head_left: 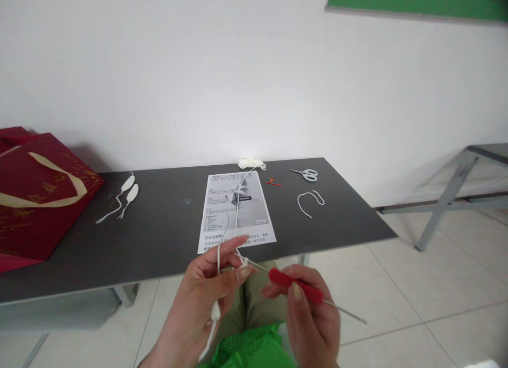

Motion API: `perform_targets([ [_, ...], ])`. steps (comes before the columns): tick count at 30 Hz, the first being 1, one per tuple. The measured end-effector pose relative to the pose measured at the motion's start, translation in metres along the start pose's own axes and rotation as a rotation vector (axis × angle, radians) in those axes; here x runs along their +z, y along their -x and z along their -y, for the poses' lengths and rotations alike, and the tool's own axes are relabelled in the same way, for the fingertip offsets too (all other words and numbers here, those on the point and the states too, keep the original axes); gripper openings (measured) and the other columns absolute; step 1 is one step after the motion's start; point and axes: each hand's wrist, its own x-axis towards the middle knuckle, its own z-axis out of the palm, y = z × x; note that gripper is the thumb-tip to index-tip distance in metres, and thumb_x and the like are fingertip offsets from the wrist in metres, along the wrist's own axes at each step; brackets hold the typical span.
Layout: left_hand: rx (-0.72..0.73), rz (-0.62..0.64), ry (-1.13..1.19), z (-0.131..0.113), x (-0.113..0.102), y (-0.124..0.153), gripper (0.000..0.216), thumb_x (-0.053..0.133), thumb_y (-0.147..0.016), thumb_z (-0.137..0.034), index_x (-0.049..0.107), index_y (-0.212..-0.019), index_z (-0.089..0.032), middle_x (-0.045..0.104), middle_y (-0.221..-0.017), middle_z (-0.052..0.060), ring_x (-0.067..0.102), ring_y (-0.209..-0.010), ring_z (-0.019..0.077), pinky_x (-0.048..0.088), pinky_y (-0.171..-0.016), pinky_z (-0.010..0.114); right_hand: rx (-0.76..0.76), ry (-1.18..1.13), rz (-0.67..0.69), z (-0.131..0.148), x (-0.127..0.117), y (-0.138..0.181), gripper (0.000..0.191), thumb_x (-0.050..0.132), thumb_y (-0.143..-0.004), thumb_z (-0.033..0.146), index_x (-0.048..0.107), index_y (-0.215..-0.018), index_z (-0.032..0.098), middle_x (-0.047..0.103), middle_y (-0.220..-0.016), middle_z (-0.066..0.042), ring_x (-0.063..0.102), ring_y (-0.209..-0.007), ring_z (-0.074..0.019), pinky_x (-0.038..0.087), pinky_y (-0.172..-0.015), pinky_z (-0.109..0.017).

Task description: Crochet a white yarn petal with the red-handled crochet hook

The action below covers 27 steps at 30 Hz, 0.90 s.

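My left hand [202,286] is closed, pinching a small piece of white crochet [244,262] between thumb and fingertips. White yarn [237,212] runs over its raised index finger and back across the sheet. A white end with a loose tail [215,312] hangs below the thumb. My right hand [313,320] grips a crochet hook [296,286] by its red handle. The hook's thin metal shaft points left and meets the crochet piece at my left fingertips. Fingers hide part of the stitches.
A printed sheet [216,220] lies on the dark table [170,241], with a yarn skein [251,163] behind it. Scissors [308,174], a red needle [273,184] and a yarn scrap [299,201] lie right. Two white crocheted pieces [130,192] and a red bag [43,209] are left.
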Motion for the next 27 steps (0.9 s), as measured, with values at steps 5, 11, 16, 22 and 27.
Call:
perform_targets([
  [5, 0.083, 0.03, -0.085, -0.002, 0.006, 0.005, 0.073, 0.081, -0.066, -0.013, 0.055, -0.131, -0.035, 0.056, -0.061, -0.007, 0.036, -0.041, 0.0008, 0.025, -0.037, 0.011, 0.392, -0.451, -0.049, -0.014, 0.011, -0.015, 0.012, 0.07, -0.082, 0.028, 0.07, -0.09, 0.019, 0.069, -0.067, 0.001, 0.061, -0.054, -0.0085, 0.056, -0.051, -0.018],
  [11, 0.165, 0.086, -0.156, -0.008, 0.01, 0.007, 0.086, 0.076, -0.071, -0.012, 0.037, -0.141, -0.041, 0.051, -0.053, -0.009, 0.037, -0.042, 0.0037, 0.026, -0.039, 0.014, 0.597, -0.652, -0.035, -0.013, 0.015, -0.015, 0.015, 0.075, -0.077, 0.027, 0.071, -0.089, 0.018, 0.073, -0.072, 0.001, 0.065, -0.057, -0.008, 0.059, -0.051, -0.016],
  [16, 0.124, 0.123, -0.174, -0.01, 0.008, 0.007, 0.083, 0.075, -0.072, -0.012, 0.038, -0.143, -0.037, 0.054, -0.057, -0.008, 0.036, -0.042, 0.0032, 0.024, -0.039, 0.015, 0.566, -0.689, -0.022, -0.01, 0.014, -0.016, 0.012, 0.071, -0.081, 0.025, 0.071, -0.09, 0.016, 0.073, -0.071, 0.001, 0.066, -0.058, -0.0077, 0.06, -0.053, -0.017],
  [22, 0.097, 0.141, -0.191, -0.011, 0.008, 0.01, 0.074, 0.074, -0.074, -0.015, 0.045, -0.139, -0.035, 0.056, -0.059, -0.007, 0.033, -0.041, 0.0013, 0.022, -0.039, 0.015, 0.736, -0.808, -0.073, -0.013, 0.011, -0.016, 0.017, 0.075, -0.078, 0.025, 0.071, -0.091, 0.014, 0.075, -0.073, 0.001, 0.067, -0.058, -0.0071, 0.061, -0.053, -0.017],
  [27, 0.078, 0.119, -0.231, -0.013, 0.012, 0.014, 0.072, 0.076, -0.072, -0.018, 0.048, -0.136, -0.037, 0.057, -0.062, -0.007, 0.032, -0.041, 0.0013, 0.021, -0.039, 0.016, 0.722, -0.757, -0.056, -0.008, 0.013, -0.017, 0.018, 0.074, -0.079, 0.03, 0.07, -0.087, 0.015, 0.07, -0.068, 0.003, 0.064, -0.056, -0.0068, 0.059, -0.052, -0.017],
])
